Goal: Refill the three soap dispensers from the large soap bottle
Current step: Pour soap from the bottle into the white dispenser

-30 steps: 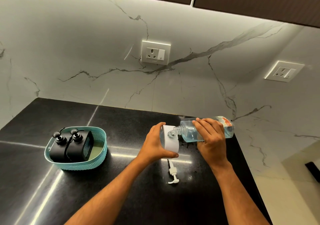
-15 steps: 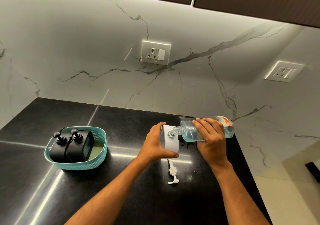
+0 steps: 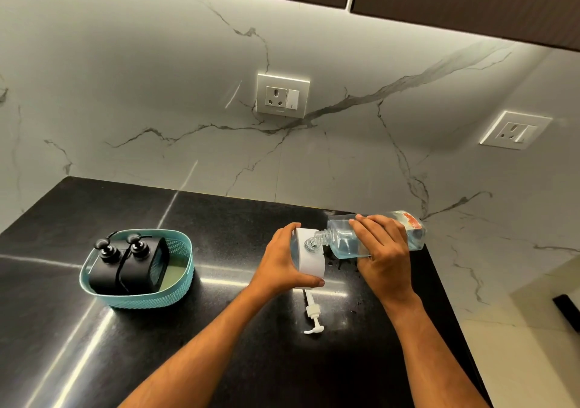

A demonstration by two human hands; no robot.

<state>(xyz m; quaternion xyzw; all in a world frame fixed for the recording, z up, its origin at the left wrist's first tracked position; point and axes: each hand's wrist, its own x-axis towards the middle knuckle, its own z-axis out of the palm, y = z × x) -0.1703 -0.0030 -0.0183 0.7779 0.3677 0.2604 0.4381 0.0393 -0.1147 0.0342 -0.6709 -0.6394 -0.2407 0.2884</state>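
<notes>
A teal woven plastic basket [image 3: 175,294] sits on the glossy black stone counter [image 3: 219,219]; two white wall sockets [image 3: 283,96] are set in the marble backsplash [image 3: 125,93].

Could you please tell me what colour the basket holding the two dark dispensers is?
The basket is teal, seen in the head view.

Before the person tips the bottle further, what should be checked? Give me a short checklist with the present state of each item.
1. Large soap bottle mouth at white dispenser opening: ok.
2. Left hand grips the dispenser: ok.
3. Right hand grips the bottle: ok.
4. White pump is off, lying on the counter: ok.
5. Fill level in the dispenser: cannot tell.
6. Counter dry beside the dispenser: not ok, droplets show.
</notes>
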